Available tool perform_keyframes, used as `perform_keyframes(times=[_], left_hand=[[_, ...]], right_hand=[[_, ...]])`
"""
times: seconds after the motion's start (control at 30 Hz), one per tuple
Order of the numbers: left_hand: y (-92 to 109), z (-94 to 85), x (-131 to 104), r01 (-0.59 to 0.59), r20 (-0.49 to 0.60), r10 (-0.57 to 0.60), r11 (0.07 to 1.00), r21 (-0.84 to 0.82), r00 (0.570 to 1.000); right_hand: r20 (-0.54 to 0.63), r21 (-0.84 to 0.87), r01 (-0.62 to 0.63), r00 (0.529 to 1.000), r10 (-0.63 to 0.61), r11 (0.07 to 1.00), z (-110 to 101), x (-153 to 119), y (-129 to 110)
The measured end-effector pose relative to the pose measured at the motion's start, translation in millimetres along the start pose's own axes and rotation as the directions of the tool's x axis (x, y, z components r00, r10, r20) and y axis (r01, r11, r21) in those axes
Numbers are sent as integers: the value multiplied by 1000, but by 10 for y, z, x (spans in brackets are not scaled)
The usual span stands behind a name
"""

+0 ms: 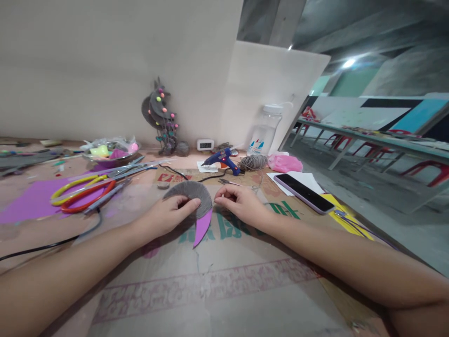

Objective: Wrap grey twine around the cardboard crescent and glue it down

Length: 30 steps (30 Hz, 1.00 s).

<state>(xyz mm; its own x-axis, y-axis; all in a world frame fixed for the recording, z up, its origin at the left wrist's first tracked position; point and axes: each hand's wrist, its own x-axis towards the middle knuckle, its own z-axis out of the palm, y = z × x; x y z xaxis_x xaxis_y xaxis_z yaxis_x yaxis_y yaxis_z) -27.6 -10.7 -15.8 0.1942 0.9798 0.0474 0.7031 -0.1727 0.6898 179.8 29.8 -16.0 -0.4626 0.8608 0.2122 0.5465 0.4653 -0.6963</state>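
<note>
Left hand (171, 214): we grip a crescent (205, 206), mostly grey-wrapped, purple tip (202, 230) bare
Right hand (240, 203): fingers curled just beside it; we can't tell if holding anything
Glue gun (225, 161): blue, beyond our hands, near grey yarn (254, 162)
Phone (304, 193): to our right
Scissors (102, 178): red-and-yellow-handled, to our left

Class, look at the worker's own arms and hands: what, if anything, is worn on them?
The left forearm and right forearm are bare, with no sleeve, watch or bracelet in view. The left hand and right hand are gloveless, and no ring shows on the fingers.
</note>
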Motion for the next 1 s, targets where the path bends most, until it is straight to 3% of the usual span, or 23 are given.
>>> perform_keyframes(times=[0.3,0.43,0.57,0.67,0.77,0.87,1.0], left_hand=[[-59,36,34,35,9,-33,979,-203,999],[-55,45,54,22,-23,-29,958,-287,999],[-5,30,37,21,-63,-41,959,-282,997],[20,23,23,45,-61,-64,960,-277,996],[14,27,26,54,-39,-68,954,-295,997],[-4,31,34,46,-41,-61,949,-312,997],[-7,30,32,34,-33,-48,944,-329,998]], right_hand=[[-43,-2,75,996,-75,997,-19,-1,0],[-126,110,13,992,1,994,-54,6,11],[-23,412,-23,999,35,911,-23,-24,-52],[100,508,-70,995,22,859,37,-66,-122],[130,412,-45,991,-10,910,63,-89,-144],[27,219,62,997,-70,974,36,-80,-118],[-38,63,67,997,-64,996,12,-49,-57]])
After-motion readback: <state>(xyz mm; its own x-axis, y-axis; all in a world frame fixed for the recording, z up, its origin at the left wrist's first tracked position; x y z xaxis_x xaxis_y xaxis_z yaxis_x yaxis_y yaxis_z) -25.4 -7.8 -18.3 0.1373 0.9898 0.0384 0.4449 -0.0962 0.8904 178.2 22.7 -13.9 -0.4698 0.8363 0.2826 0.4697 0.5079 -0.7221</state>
